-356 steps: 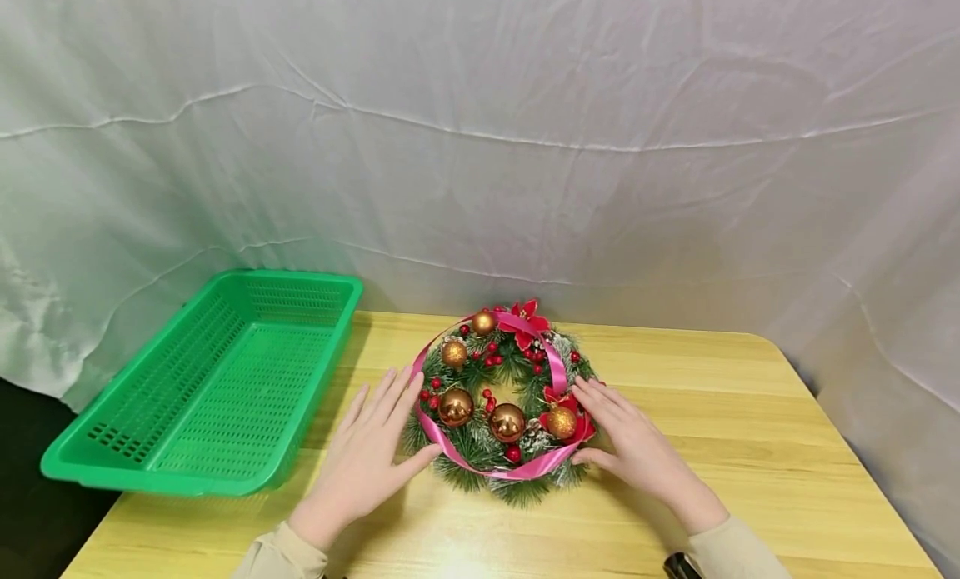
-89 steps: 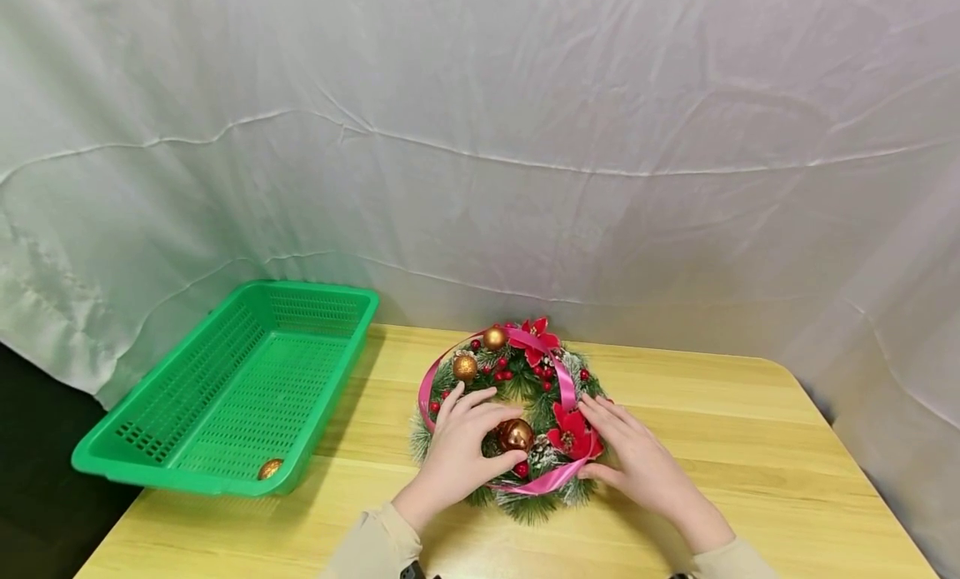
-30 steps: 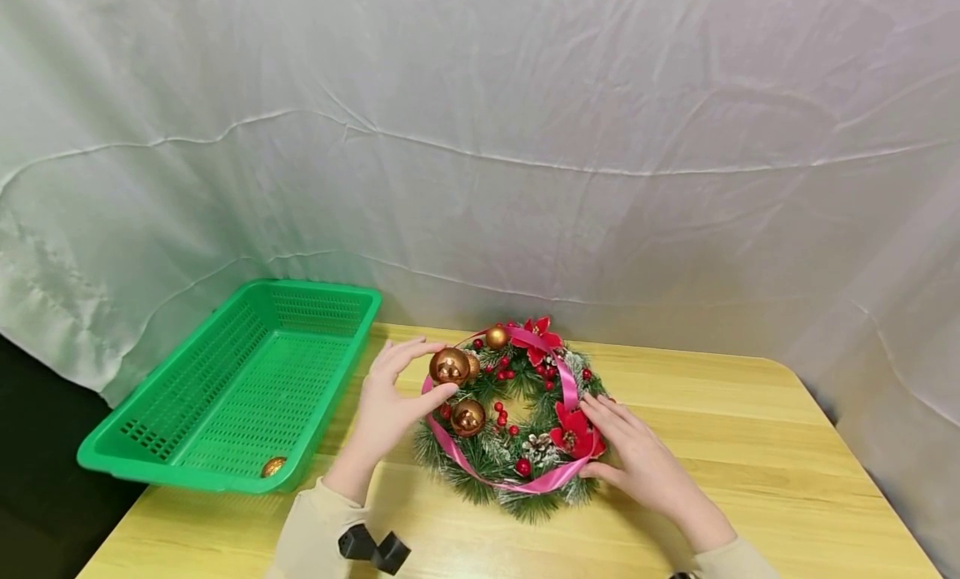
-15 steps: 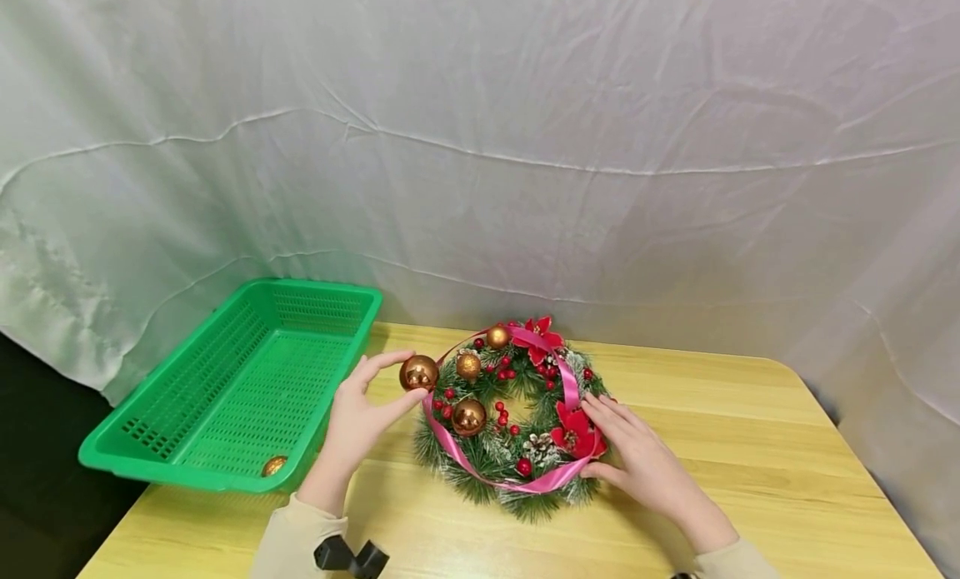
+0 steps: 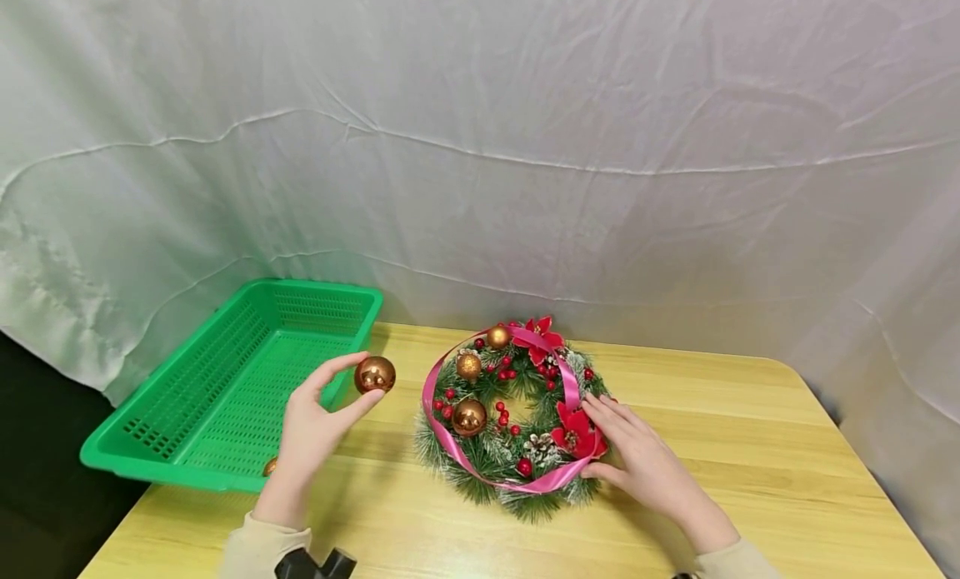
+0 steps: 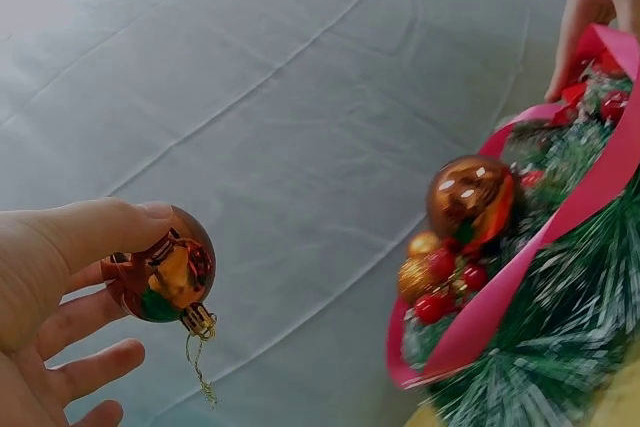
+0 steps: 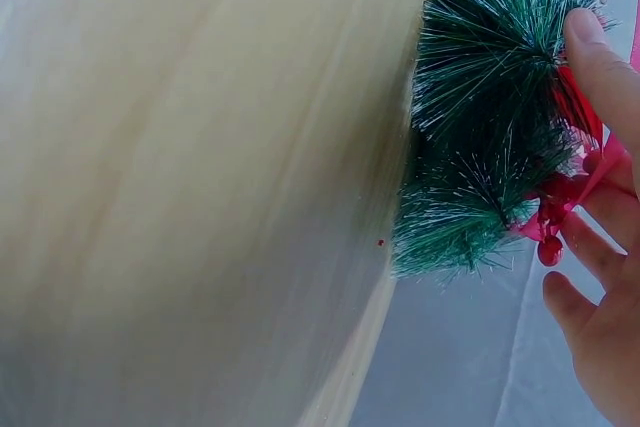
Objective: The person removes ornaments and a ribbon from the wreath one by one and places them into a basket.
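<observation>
My left hand (image 5: 306, 433) pinches a shiny copper-coloured bauble (image 5: 374, 375) between thumb and fingers, held up beside the basket's right rim. In the left wrist view, a gold cap and a thin string loop (image 6: 200, 367) hang from that bauble. A green Christmas wreath (image 5: 491, 456) lies on the table with a pink ribbon (image 5: 551, 479) looped over it. Another copper bauble (image 5: 469, 417), two smaller gold baubles, red berries and two red flowers (image 5: 577, 431) sit on the wreath. Extended fingers of my right hand (image 5: 641, 462) rest on the wreath's right side, by the lower flower.
To the left stands a green perforated basket (image 5: 97, 458). A glittery gold bauble (image 5: 270, 466) lies in its near right corner, partly hidden behind my left wrist. The wooden table (image 5: 735, 462) ends before a grey curtain (image 5: 525, 146) at the back.
A glittery bauble from the wreath's lower right now lies in the basket. My left hand took a copper bauble off the wreath and carried it left. My right hand stays on the wreath.
</observation>
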{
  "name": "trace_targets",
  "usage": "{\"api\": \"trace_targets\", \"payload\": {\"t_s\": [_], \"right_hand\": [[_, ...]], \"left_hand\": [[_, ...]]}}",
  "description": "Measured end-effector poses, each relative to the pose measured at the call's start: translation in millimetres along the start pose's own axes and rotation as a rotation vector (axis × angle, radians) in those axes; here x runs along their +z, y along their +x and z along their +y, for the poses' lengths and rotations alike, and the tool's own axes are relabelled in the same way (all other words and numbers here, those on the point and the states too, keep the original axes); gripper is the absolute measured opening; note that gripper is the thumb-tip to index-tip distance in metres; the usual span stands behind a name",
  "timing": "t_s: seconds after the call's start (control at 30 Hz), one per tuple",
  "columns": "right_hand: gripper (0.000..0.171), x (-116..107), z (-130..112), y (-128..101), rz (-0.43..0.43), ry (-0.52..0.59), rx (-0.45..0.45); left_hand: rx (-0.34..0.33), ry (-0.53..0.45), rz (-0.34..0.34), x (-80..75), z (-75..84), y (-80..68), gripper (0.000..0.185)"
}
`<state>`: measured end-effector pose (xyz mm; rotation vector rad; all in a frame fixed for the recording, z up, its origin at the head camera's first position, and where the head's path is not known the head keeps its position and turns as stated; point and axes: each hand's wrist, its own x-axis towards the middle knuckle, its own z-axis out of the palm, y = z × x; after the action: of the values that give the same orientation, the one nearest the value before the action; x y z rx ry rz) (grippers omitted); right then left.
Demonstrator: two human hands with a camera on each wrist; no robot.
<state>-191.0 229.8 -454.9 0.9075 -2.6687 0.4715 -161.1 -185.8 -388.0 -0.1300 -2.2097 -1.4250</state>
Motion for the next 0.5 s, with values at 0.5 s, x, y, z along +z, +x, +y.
{"api": "trace_targets", "payload": {"t_s": [0.5], "right_hand": [[0.092, 0, 0, 0, 0.0, 0.004, 0.006]], "left_hand": [[-0.093, 0.034, 0.121, -42.2, -8.6, 1.7, 0.05]]}}
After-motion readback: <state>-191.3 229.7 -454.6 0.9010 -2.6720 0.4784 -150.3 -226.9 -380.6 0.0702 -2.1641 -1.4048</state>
